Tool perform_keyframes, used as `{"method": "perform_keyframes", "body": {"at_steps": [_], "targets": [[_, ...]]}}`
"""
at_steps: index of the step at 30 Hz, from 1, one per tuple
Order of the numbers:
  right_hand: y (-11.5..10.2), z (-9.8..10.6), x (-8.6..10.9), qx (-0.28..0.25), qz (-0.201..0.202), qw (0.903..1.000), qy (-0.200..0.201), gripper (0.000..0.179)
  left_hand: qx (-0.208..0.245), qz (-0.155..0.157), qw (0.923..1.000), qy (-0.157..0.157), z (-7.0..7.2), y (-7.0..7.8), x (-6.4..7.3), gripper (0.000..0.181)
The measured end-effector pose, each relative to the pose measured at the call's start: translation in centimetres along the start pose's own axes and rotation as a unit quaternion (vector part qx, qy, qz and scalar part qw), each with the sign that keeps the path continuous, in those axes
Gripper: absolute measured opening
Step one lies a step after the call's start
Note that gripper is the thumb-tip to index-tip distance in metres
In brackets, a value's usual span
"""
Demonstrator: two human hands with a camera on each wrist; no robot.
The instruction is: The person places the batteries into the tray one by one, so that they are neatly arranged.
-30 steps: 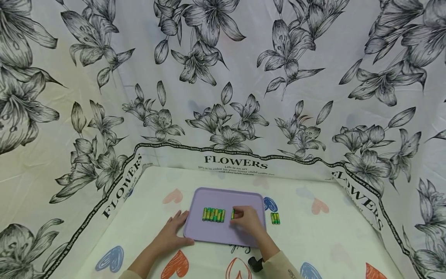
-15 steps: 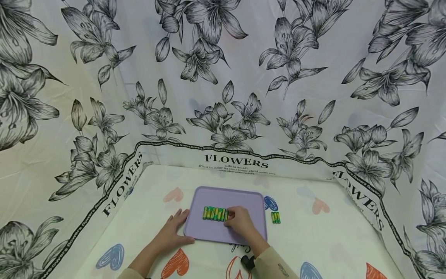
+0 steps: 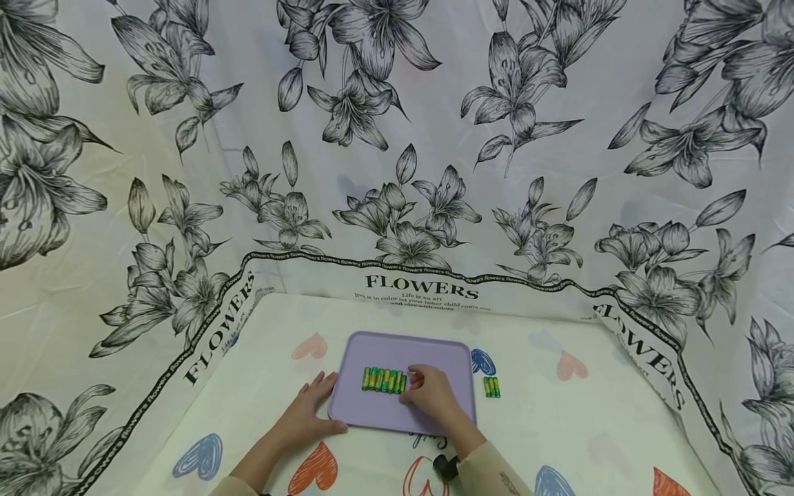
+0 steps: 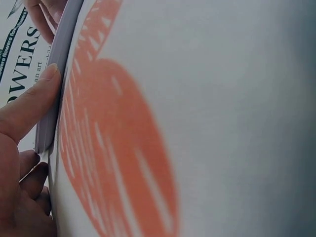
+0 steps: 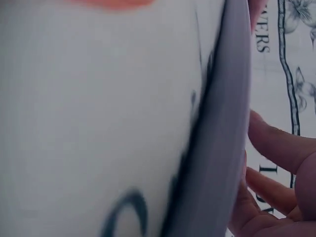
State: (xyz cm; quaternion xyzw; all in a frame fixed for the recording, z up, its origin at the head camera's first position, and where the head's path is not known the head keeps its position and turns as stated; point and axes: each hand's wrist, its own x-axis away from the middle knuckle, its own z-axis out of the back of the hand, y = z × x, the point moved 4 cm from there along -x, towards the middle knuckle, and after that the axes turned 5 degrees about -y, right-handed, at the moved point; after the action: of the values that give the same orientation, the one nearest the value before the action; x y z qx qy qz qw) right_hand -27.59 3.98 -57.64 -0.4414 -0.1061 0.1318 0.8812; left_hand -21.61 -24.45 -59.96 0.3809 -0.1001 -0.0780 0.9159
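In the head view, a row of several green and yellow batteries (image 3: 384, 380) lies side by side on a purple tray (image 3: 434, 348). My right hand (image 3: 431, 393) is over the tray at the row's right end, thumb and fingertips parted beside the last battery. Its thumb and fingers (image 5: 276, 148) show past the tray's edge in the right wrist view, with no battery visible between them. My left hand (image 3: 304, 417) steadies the tray's near left corner, fingers at the left side and thumb (image 4: 44, 84) against the near rim.
Three more batteries (image 3: 492, 387) lie on the heart-patterned tablecloth (image 3: 558, 427), right of the tray. A black device (image 3: 444, 468) sits at the right wrist. Flower-printed curtains (image 3: 409, 207) enclose the table at the back and sides.
My right hand has brought a battery leftward to the right end of the row, and its fingers have parted from it. The left hand stays at the tray's corner.
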Motion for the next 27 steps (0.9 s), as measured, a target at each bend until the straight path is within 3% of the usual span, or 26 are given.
{"method": "perform_keyframes", "body": {"at_steps": [8, 12, 20, 27], "targets": [[0.3, 4.0, 0.1, -0.035, 0.004, 0.9993, 0.016, 0.063, -0.005, -0.003, 1.0, 0.004, 0.3, 0.2, 0.1, 0.113], [1.1, 6.7, 0.6, -0.046, -0.022, 0.9979, 0.04, 0.061, -0.001, -0.005, 1.0, -0.001, 0.4, 0.3, 0.1, 0.114], [4.4, 10.6, 1.8, -0.054, -0.048, 0.9937, 0.086, 0.059, 0.001, -0.011, 0.9999, 0.004, 0.5, 0.2, 0.1, 0.114], [8.4, 13.4, 4.1, -0.027, -0.084, 0.9931, 0.077, 0.061, -0.002, -0.006, 1.0, -0.004, 0.2, 0.2, 0.3, 0.115]]}}
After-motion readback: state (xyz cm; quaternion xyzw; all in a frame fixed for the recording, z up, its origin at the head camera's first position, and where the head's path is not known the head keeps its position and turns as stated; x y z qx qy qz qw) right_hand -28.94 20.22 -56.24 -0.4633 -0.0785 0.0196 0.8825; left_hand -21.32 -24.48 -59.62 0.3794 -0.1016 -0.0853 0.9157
